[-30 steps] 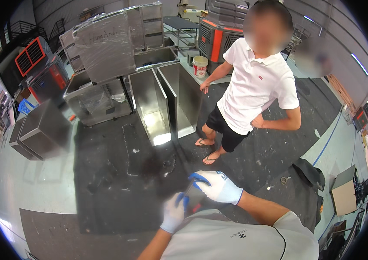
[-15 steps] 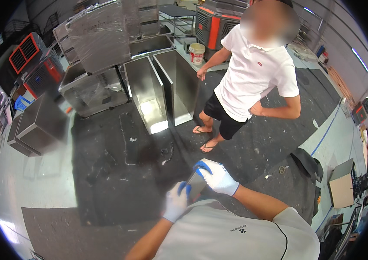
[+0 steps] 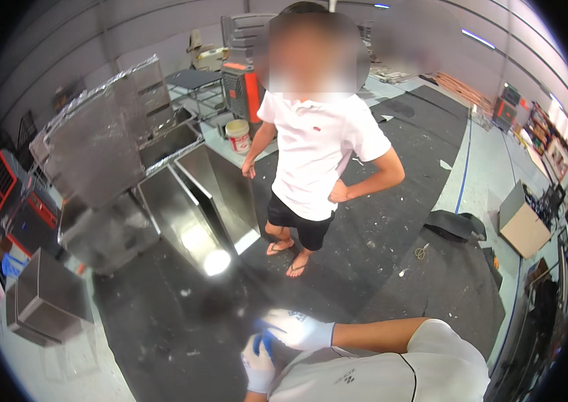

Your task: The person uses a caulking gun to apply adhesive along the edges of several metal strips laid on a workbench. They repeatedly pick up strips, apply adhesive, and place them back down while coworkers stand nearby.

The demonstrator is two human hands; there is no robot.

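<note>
Both my hands wear white gloves with blue on the fingers, and they are close together at the lower middle, in front of my body. My left hand (image 3: 257, 367) has its fingers curled just below the right one. Reaching across from the right, my right hand (image 3: 295, 329) lies bent over beside it, with its fingertips meeting the left hand's. Whatever is between them is hidden or too blurred to name.
A person (image 3: 324, 154) in a white shirt and sandals stands ahead on the dark mat (image 3: 391, 281). Open metal cabinets (image 3: 183, 218) lie to the left, beside a wrapped stack (image 3: 100, 147). A steel box (image 3: 49, 298) stands far left; a carton (image 3: 525, 218) stands right.
My view has turned right and up, so the surroundings shift left and down. A grey flat piece seen between my hands before no longer shows. My hands have come closer together.
</note>
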